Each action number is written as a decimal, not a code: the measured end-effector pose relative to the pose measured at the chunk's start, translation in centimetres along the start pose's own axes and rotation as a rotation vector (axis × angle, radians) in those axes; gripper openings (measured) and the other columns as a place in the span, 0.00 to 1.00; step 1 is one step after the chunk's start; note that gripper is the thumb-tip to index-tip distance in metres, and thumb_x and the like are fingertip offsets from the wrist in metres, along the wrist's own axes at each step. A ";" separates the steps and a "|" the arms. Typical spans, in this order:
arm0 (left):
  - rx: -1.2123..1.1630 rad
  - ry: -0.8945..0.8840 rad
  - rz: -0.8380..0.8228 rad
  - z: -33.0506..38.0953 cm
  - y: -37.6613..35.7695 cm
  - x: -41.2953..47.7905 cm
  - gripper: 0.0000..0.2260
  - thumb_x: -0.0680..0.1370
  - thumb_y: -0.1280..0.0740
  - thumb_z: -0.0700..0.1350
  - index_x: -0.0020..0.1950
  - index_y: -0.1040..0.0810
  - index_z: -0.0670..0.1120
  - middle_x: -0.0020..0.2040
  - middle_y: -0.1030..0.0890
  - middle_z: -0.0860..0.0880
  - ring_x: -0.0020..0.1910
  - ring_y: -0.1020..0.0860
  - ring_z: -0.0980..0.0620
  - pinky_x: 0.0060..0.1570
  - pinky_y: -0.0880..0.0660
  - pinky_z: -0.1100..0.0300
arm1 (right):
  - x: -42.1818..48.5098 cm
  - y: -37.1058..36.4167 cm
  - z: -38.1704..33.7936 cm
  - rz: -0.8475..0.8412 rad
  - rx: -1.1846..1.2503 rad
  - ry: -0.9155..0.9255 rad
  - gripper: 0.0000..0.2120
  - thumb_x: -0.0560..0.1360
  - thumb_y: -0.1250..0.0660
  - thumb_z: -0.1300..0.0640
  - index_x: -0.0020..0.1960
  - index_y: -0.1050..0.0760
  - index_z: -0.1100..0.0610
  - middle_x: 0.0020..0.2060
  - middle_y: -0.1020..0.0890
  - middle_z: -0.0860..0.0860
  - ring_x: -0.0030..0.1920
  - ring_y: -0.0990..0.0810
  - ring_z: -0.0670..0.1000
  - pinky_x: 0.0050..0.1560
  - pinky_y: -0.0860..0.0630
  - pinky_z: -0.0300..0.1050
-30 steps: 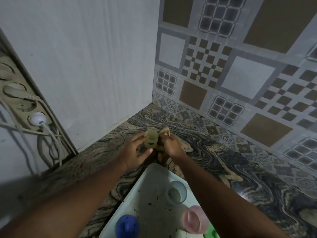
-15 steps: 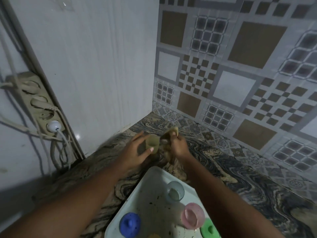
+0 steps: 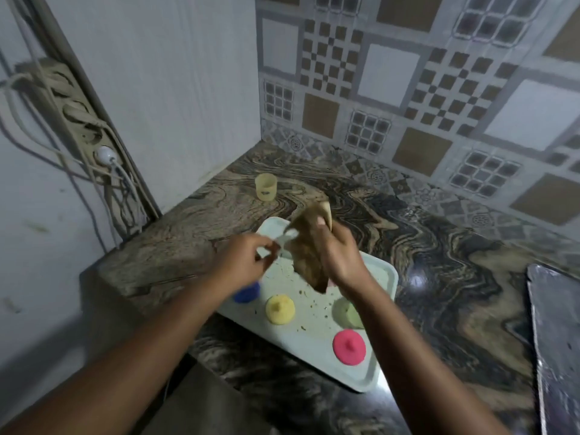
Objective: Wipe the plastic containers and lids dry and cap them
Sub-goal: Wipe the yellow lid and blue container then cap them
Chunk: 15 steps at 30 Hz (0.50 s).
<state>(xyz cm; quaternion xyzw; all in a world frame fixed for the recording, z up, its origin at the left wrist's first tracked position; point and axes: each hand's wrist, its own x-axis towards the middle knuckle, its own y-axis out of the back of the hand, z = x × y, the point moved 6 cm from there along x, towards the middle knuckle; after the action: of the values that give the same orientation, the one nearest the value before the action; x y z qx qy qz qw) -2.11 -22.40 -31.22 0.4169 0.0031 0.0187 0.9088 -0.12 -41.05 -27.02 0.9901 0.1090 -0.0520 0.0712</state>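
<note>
1. Right hand (image 3: 340, 262) up over the tray (image 3: 368, 379), fingers wrapped tight round a crumpled brown cloth (image 3: 307, 255).
2. Left hand (image 3: 243, 262) just beside it, fingers curled in toward the cloth's edge. It's blurred, so I cannot tell whether it has hold of anything.
3. Below them on the tray lie four loose lids: blue lid (image 3: 249, 295), partly under the left wrist, yellow lid (image 3: 280, 310), green lid (image 3: 349, 314) and pink lid (image 3: 349, 350).
4. Further out, a yellow container (image 3: 266, 187) stands upright and uncapped on the countertop (image 3: 439, 277), near the corner and well apart from the tray.
5. My read: early days. That one container looks dealt with, no lid is on anything, and the remaining wiping and all the capping lie ahead.
</note>
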 end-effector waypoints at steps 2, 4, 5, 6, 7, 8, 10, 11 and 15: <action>0.063 0.024 -0.091 -1.1 -2.7 -1.9 0.10 0.75 0.26 0.49 0.56 0.15 0.53 0.54 0.15 0.54 0.45 0.17 0.54 0.51 0.19 0.53 | -1.6 0.2 3.0 0.021 -0.024 -0.049 0.18 0.85 0.43 0.49 0.53 0.21 0.61 0.40 0.15 0.59 0.37 0.17 0.54 0.37 0.18 0.52; 0.113 0.054 -0.136 -1.8 -4.7 -3.7 0.15 0.73 0.26 0.54 0.59 0.16 0.54 0.56 0.16 0.55 0.54 0.18 0.53 0.55 0.21 0.53 | -2.8 0.2 5.3 0.018 -0.011 -0.084 0.21 0.84 0.43 0.45 0.52 0.21 0.61 0.40 0.16 0.67 0.36 0.18 0.61 0.38 0.20 0.67; 0.153 0.071 -0.141 -1.8 -5.3 -4.5 0.16 0.73 0.26 0.55 0.61 0.18 0.55 0.57 0.17 0.56 0.57 0.19 0.52 0.54 0.22 0.55 | -3.4 0.1 6.1 0.006 -0.023 -0.094 0.21 0.82 0.43 0.42 0.52 0.20 0.58 0.40 0.16 0.67 0.37 0.17 0.63 0.38 0.20 0.69; 0.209 0.086 -0.134 -1.9 -5.8 -5.1 0.17 0.74 0.27 0.53 0.62 0.19 0.57 0.58 0.18 0.57 0.57 0.20 0.51 0.50 0.23 0.57 | -3.7 0.0 6.8 -0.011 -0.038 -0.103 0.22 0.80 0.44 0.39 0.52 0.19 0.54 0.40 0.17 0.67 0.38 0.17 0.65 0.39 0.19 0.67; 0.265 0.090 -0.121 -1.8 -6.2 -5.7 0.17 0.75 0.29 0.51 0.63 0.21 0.59 0.58 0.18 0.57 0.57 0.20 0.50 0.45 0.25 0.59 | -4.1 -0.1 7.2 -0.030 -0.040 -0.114 0.22 0.78 0.44 0.38 0.51 0.18 0.51 0.40 0.16 0.67 0.39 0.17 0.66 0.41 0.18 0.65; 0.303 0.092 -0.116 -1.8 -6.6 -6.0 0.17 0.76 0.31 0.49 0.64 0.22 0.61 0.58 0.18 0.56 0.56 0.20 0.49 0.41 0.27 0.59 | -4.4 -0.1 7.4 -0.040 -0.036 -0.117 0.20 0.79 0.44 0.39 0.51 0.18 0.48 0.41 0.16 0.66 0.40 0.16 0.67 0.43 0.18 0.66; 0.348 0.106 -0.114 -1.7 -7.1 -6.4 0.18 0.77 0.33 0.46 0.65 0.23 0.61 0.57 0.18 0.55 0.55 0.19 0.47 0.40 0.29 0.59 | -4.7 -0.3 7.6 -0.069 -0.014 -0.101 0.19 0.85 0.46 0.46 0.51 0.17 0.48 0.40 0.15 0.63 0.38 0.19 0.68 0.39 0.19 0.65; 0.344 0.120 -0.109 -1.7 -7.3 -6.3 0.18 0.78 0.34 0.45 0.65 0.23 0.60 0.58 0.18 0.54 0.55 0.19 0.47 0.41 0.28 0.58 | -4.9 -0.4 7.5 -0.089 0.011 -0.091 0.19 0.86 0.47 0.49 0.52 0.17 0.49 0.38 0.17 0.63 0.34 0.21 0.66 0.36 0.22 0.62; 0.346 0.146 -0.086 -1.7 -7.7 -5.9 0.13 0.78 0.33 0.45 0.63 0.20 0.54 0.58 0.18 0.53 0.55 0.19 0.48 0.46 0.24 0.56 | -4.8 -0.5 7.9 -0.109 0.065 -0.090 0.20 0.87 0.49 0.52 0.55 0.18 0.52 0.40 0.21 0.70 0.34 0.26 0.62 0.35 0.29 0.59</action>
<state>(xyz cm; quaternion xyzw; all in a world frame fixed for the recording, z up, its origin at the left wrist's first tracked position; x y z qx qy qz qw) -7.84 -26.36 -38.17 0.5638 0.0899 0.0091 0.8210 -5.57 -42.80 -34.25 0.9812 0.1576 -0.1037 0.0409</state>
